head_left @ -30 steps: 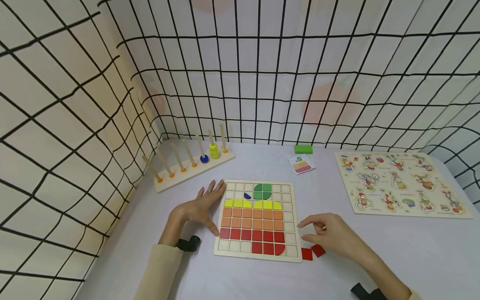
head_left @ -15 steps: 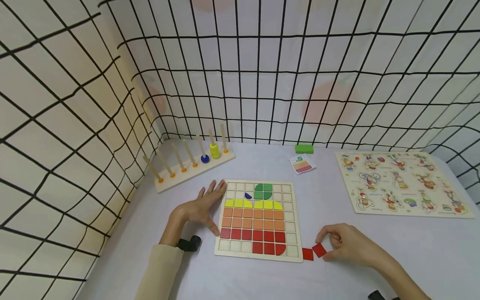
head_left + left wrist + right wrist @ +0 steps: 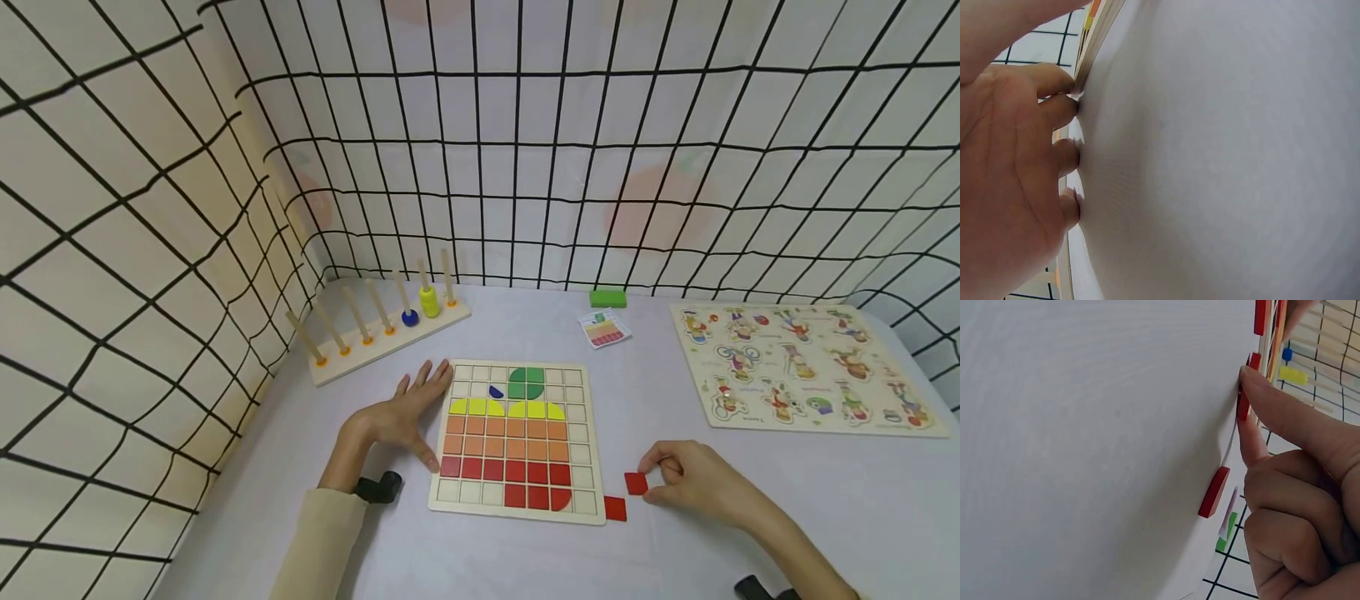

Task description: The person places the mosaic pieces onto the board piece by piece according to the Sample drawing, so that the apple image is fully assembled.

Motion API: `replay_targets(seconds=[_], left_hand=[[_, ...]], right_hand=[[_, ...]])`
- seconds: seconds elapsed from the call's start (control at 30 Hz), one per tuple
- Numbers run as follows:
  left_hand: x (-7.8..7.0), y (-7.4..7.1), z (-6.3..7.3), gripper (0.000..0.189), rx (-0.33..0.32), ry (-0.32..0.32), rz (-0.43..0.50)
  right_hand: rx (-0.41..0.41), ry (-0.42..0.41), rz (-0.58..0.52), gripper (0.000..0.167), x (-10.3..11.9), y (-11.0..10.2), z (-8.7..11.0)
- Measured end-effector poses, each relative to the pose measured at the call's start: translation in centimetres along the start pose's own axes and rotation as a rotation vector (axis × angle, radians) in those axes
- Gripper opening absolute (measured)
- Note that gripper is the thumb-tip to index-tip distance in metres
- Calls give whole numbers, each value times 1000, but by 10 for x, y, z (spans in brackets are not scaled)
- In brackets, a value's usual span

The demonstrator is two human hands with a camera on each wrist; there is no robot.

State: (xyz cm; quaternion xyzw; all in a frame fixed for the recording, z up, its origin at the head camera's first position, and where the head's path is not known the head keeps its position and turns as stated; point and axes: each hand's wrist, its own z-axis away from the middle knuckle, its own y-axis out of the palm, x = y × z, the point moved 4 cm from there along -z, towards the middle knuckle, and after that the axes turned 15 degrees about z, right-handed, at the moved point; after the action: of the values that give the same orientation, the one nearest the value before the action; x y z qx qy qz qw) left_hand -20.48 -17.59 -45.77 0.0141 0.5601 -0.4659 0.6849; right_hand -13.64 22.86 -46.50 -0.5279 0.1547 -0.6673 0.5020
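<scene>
Grid board (image 3: 577,433), mosaic nearly filled, lies centre of table (image 3: 525,325). Left hand (image 3: 397,417) rests flat at its 9 o'clock edge, fingers straight, apparently steadying it. Right hand (image 3: 693,483) at board's 4 o'clock pinches red square tile (image 3: 636,483) between thumb and forefinger (other fingers curled). Second red tile (image 3: 615,508) lies loose beside board's corner.

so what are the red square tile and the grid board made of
The small red square tile pinched in the right hand looks like painted wood: thick, flat, matte colour. The pale square grid board looks like unfinished light wood or plywood, judging by its bare tan cells and edge.
</scene>
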Motion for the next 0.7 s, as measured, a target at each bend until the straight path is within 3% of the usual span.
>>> replay_targets(seconds=[0.13, 0.27, 0.53, 0.7], left_hand=[[1, 0, 0, 149, -2, -5, -8], [2, -1, 0, 150, -7, -10, -3], [3, 0, 0, 149, -7, -19, -8], [3, 0, -1, 148, -2, -12, -13]], right_hand=[[-84, -13, 31, 31, 14, -2, -4], [-128, -85, 42, 29, 49, 4, -12], [-105, -235, 58, 25, 135, 45, -30], [-161, -268, 142, 27, 160, 64, -37]])
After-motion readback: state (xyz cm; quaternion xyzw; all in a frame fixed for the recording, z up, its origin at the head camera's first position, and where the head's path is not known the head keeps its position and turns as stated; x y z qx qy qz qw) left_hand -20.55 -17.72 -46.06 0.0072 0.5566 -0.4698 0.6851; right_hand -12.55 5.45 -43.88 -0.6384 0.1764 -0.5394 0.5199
